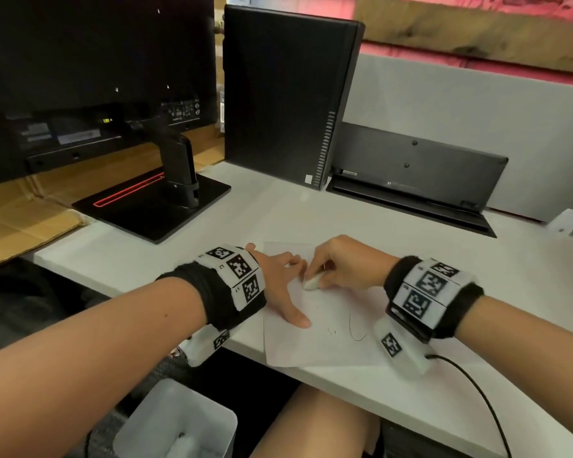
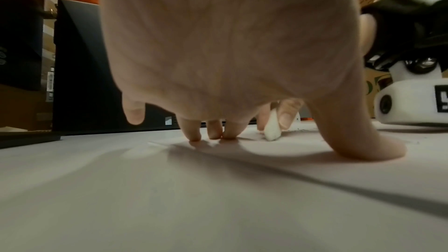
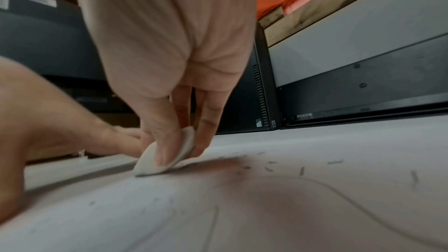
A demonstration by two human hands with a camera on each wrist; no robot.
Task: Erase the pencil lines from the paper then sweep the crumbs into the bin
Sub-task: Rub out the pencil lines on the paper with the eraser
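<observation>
- Paper (image 1: 325, 338): we log one white sheet lying flat on the white desk (image 1: 411, 259), its near corner overhanging the desk's front edge.
- Pencil lines (image 1: 356, 328): we see a curved stroke and a few small marks on the near part of the sheet; the right wrist view shows a long faint curve (image 3: 339, 194).
- Eraser (image 1: 311, 283): white, rounded, its lower edge touching the paper (image 3: 169, 217).
- Right hand (image 1: 348, 266): we record thumb and fingers pinching the eraser (image 3: 167, 152).
- Left hand (image 1: 283, 285): fingers straight and spread, fingertips (image 2: 194, 135) and thumb pressing on the sheet just beside the eraser (image 2: 272, 127).
- Crumbs (image 3: 300, 170): short dark shreds scattered on the paper to the right of the eraser.
- Bin (image 1: 166, 408): pale, open-topped, on the floor below the desk's front edge; something pale lies inside, too blurred for us to identify.
- Wristbands (image 1: 242, 276): black-and-white square code markers on both wrists.
- Writing: labels on the monitor (image 1: 80, 77) back and a small sticker on the computer tower (image 1: 285, 94) are too small for us to read.
</observation>
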